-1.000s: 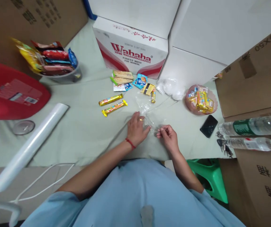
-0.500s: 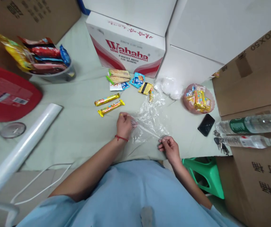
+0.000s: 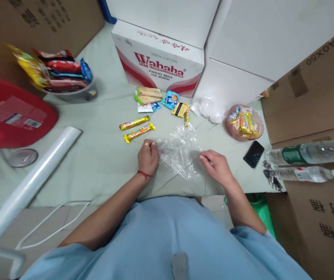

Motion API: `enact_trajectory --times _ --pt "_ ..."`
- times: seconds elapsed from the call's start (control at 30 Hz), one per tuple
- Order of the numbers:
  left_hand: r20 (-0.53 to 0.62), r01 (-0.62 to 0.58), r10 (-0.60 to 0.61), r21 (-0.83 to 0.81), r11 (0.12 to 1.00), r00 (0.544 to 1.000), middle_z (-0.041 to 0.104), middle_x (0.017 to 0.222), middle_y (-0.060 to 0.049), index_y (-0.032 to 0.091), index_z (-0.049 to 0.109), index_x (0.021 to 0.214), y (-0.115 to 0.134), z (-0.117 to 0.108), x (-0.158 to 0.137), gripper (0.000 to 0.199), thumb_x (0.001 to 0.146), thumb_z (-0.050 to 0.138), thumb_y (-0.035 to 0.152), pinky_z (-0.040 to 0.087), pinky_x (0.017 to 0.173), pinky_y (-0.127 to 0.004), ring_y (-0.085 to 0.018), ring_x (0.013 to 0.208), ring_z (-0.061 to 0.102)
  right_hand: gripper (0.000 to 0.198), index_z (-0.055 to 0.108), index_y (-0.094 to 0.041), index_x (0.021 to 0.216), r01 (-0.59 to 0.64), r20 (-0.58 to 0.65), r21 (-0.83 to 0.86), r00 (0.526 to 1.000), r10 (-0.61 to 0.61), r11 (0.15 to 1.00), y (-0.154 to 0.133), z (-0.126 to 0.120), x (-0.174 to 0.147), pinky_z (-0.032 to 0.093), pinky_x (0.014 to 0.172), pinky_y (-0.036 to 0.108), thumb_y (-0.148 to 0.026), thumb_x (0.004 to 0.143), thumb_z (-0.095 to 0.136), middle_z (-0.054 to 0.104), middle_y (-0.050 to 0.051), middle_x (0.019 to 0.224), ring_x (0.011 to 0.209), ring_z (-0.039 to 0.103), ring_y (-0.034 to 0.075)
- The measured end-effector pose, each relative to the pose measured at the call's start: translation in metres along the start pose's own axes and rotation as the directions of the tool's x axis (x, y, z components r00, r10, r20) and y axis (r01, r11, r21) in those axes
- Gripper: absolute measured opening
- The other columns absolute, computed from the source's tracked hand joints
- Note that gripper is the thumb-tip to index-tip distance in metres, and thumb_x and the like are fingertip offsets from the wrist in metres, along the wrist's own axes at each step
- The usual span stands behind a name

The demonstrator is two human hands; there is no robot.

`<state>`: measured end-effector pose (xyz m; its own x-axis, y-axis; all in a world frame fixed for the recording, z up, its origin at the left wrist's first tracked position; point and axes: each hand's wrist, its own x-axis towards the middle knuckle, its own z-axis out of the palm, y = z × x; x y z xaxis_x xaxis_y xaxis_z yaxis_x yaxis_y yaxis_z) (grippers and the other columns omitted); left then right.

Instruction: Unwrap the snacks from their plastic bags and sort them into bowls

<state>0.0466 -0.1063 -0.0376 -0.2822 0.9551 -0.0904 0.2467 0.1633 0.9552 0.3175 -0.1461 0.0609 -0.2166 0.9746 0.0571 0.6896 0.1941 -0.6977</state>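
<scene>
A crumpled clear plastic bag (image 3: 178, 153) lies on the cloth-covered table between my hands. My left hand (image 3: 148, 157) is closed on its left edge, knuckles up. At the bag's right side is my right hand (image 3: 218, 167), thumb and fingers drawn together; whether film is caught between the fingertips I cannot make out. Beyond my left hand lie two yellow-wrapped snack bars (image 3: 137, 132). Past the bag are a small yellow-wrapped piece (image 3: 187, 117), a yellow-and-black packet (image 3: 180, 109), blue packets (image 3: 171, 99) and long wrapped biscuits (image 3: 148, 95).
A tub of packaged snacks (image 3: 76, 94) and a red container (image 3: 18, 112) stand left, near a white roll (image 3: 35, 181). To the right are a pink bowl (image 3: 231, 132), phone (image 3: 254, 154), keys (image 3: 270, 177) and two bottles (image 3: 315, 175). Boxes (image 3: 161, 66) line the back.
The bag's stretched edge has gone slack and crumpled. My right hand has moved up and turned over at the bag's right side. My left hand has shifted slightly left, still gripping the film.
</scene>
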Motion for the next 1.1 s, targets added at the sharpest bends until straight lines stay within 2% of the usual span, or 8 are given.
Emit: enact_trajectory --times 0.1,0.23,0.33,0.47,0.63,0.77,0.87,1.1 --pt "0.038 0.030 -0.026 -0.091 0.995 0.999 0.066 0.083 0.001 0.025 0.054 0.094 0.000 -0.004 -0.003 0.021 0.100 0.056 0.046 0.042 0.057 -0.025 -0.015 0.062 0.059 0.039 0.072 -0.023 0.131 0.163 0.081 -0.097 0.984 -0.156 0.982 0.023 0.052 0.036 0.044 0.118 0.056 -0.045 0.103 0.054 0.065 0.016 0.145 0.137 0.056 0.033" --pt "-0.098 -0.053 0.053 0.002 0.999 0.994 0.064 0.092 -0.002 0.024 0.060 0.089 -0.002 -0.026 0.003 0.019 0.096 0.061 0.042 0.045 0.063 -0.026 -0.016 0.071 0.057 0.049 0.060 -0.020 0.149 0.133 0.073 -0.222 0.990 -0.119 0.966 0.060 0.091 0.048 0.029 0.128 0.061 -0.041 0.107 0.048 0.049 0.017 0.163 0.156 0.036 0.033" --pt "-0.157 -0.079 0.095 0.106 0.991 0.983 0.060 0.077 0.000 0.024 0.062 0.084 -0.005 -0.038 0.009 0.017 0.094 0.060 0.037 0.045 0.069 -0.028 -0.018 0.072 0.056 0.050 0.059 -0.017 0.149 0.112 0.017 -0.209 0.994 -0.111 0.971 0.072 0.085 0.042 0.030 0.128 0.060 -0.041 0.109 0.043 0.049 0.019 0.162 0.155 0.037 0.033" --pt "-0.089 0.048 -0.041 0.071 0.996 0.995 0.056 0.058 0.005 0.025 0.060 0.087 -0.006 -0.037 0.012 0.017 0.095 0.056 0.040 0.041 0.059 -0.028 -0.017 0.052 0.053 0.050 0.058 -0.020 0.150 0.150 -0.043 -0.143 0.986 -0.158 0.978 0.057 0.062 0.032 0.035 0.124 0.061 -0.044 0.107 0.047 0.052 0.020 0.157 0.150 0.043 0.034" --pt "-0.055 0.069 -0.064 0.097 0.993 0.996 0.064 0.061 0.003 0.025 0.061 0.087 -0.004 -0.033 0.015 0.014 0.091 0.057 0.038 0.044 0.060 -0.029 -0.017 0.052 0.058 0.075 0.045 -0.028 0.160 0.393 0.189 -0.134 0.911 -0.366 0.910 0.021 0.058 0.027 0.027 0.128 0.062 -0.047 0.093 0.073 0.041 0.013 0.166 0.157 0.030 0.035" --pt "-0.043 0.067 -0.062 0.144 0.987 0.997 0.064 0.057 0.003 0.025 0.061 0.082 -0.002 -0.037 0.018 0.014 0.090 0.057 0.037 0.046 0.064 -0.030 -0.018 0.053 0.060 0.032 0.069 -0.023 0.131 0.379 0.139 -0.214 0.924 -0.355 0.900 0.003 0.078 0.029 0.045 0.113 0.052 -0.024 0.100 0.059 0.065 0.014 0.136 0.134 0.050 0.031" --pt "-0.009 0.096 -0.096 0.183 0.978 0.995 0.064 0.055 0.003 0.024 0.062 0.082 0.000 -0.040 0.019 0.014 0.089 0.057 0.035 0.047 0.067 -0.030 -0.018 0.057 0.062 0.024 0.074 -0.023 0.108 0.406 0.110 -0.267 0.914 -0.391 0.874 -0.017 0.091 0.023 0.050 0.095 0.042 -0.017 0.102 0.052 0.071 0.011 0.114 0.110 0.057 0.026" --pt "0.037 0.220 -0.227 0.136 0.966 0.973 0.068 0.067 0.000 0.021 0.059 0.084 -0.004 -0.038 0.032 0.012 0.086 0.054 0.032 0.051 0.060 -0.028 -0.017 0.059 0.065 0.019 0.067 -0.025 0.110 0.502 0.470 -0.327 0.821 -0.323 0.801 -0.070 0.127 -0.002 0.037 0.060 0.029 -0.019 0.103 0.051 0.071 0.003 0.106 0.085 0.063 0.019"
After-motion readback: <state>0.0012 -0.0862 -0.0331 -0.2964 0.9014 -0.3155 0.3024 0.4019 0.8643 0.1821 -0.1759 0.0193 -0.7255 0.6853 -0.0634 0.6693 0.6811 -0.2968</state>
